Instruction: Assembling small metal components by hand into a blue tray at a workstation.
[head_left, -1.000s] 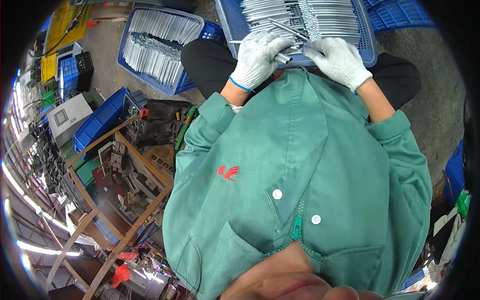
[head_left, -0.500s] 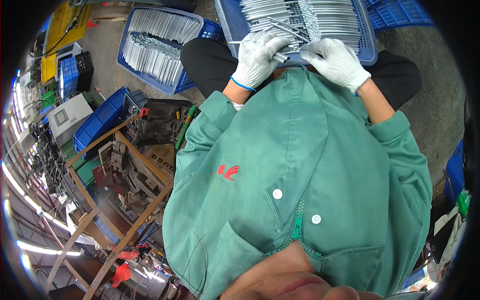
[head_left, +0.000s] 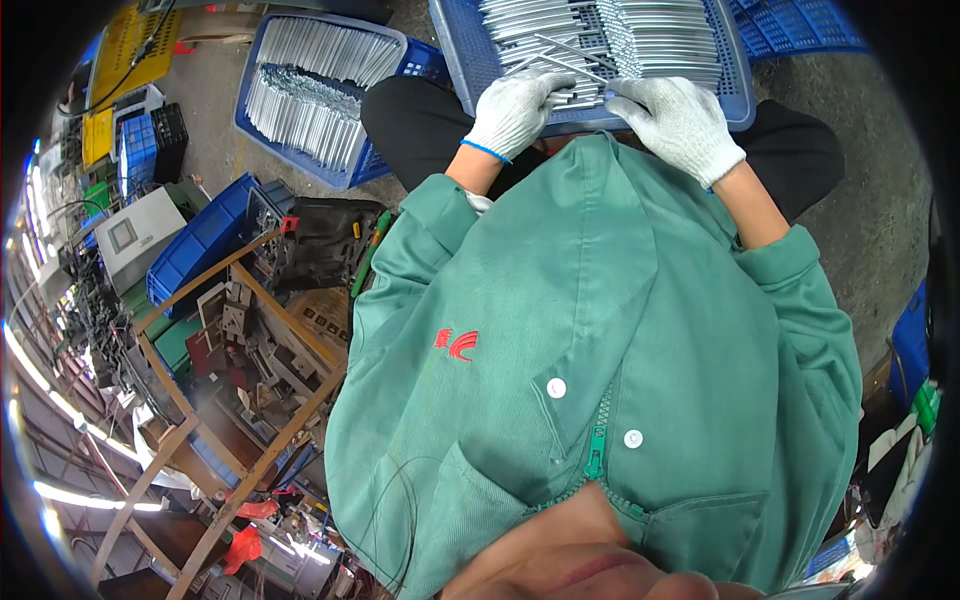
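My left hand (head_left: 512, 112), in a white knit glove with a blue cuff edge, is closed around a few short silvery metal tubes (head_left: 566, 98). Their ends stick out past the thumb toward my right hand. My right hand (head_left: 682, 122), gloved the same way, has thumb and fingers drawn together close to those ends; what is in them, if anything, is too small to name. Both hands are over the near edge of a blue plastic crate (head_left: 738, 105). Inside it lie stacked metal tubes (head_left: 675, 50), with a few loose tubes (head_left: 575, 58) slanting across the top.
Left of my knee stands a second blue crate (head_left: 243, 110) full of similar tubes. Another blue crate (head_left: 800, 28) is at the far right. Further left are a wooden frame (head_left: 255, 470), a black tool case (head_left: 325, 240) and a blue bin (head_left: 205, 235).
The tubes in my left hand have turned and shifted slightly away from my body. The tube that jutted out left of that hand no longer shows. My right hand has barely moved.
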